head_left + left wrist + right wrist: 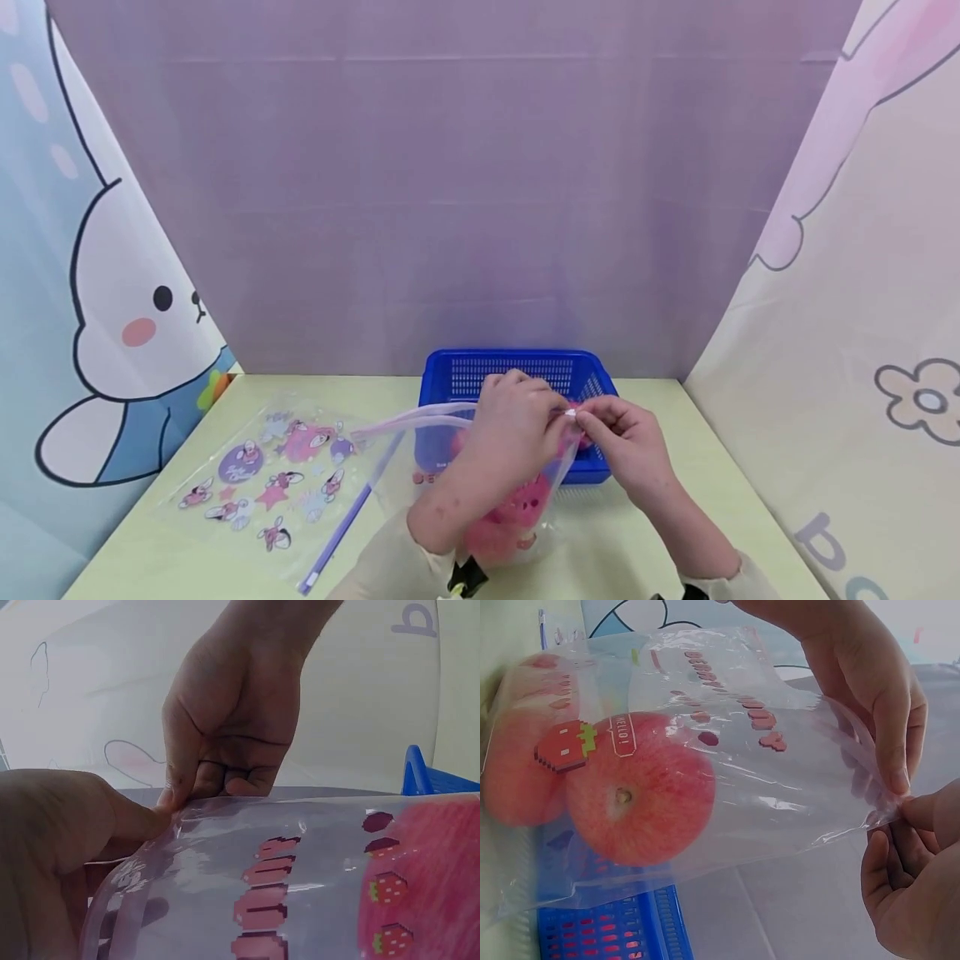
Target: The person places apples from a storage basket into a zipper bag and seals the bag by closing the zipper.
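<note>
A clear zip bag point(802, 802) with a pink top strip and pixel strawberry prints hangs upright in front of the blue basket. Red apples point(641, 795) fill its lower part. My left hand point(517, 425) grips the bag's top edge close to its right corner. At that corner my right hand point(630, 446) pinches the edge between thumb and forefinger, with a small white slider point(572, 412) right at the fingertips. The two hands' fingertips almost meet in the right wrist view. To the left, the pink strip of the bag point(412, 417) stands apart in two lines.
The blue plastic basket point(517, 357) stands at the back of the pale yellow table point(652, 533), with red things inside. Flat on the left lies another clear bag point(255, 500) with cartoon prints and a purple slider strip point(337, 533). Printed cloths hang on both sides.
</note>
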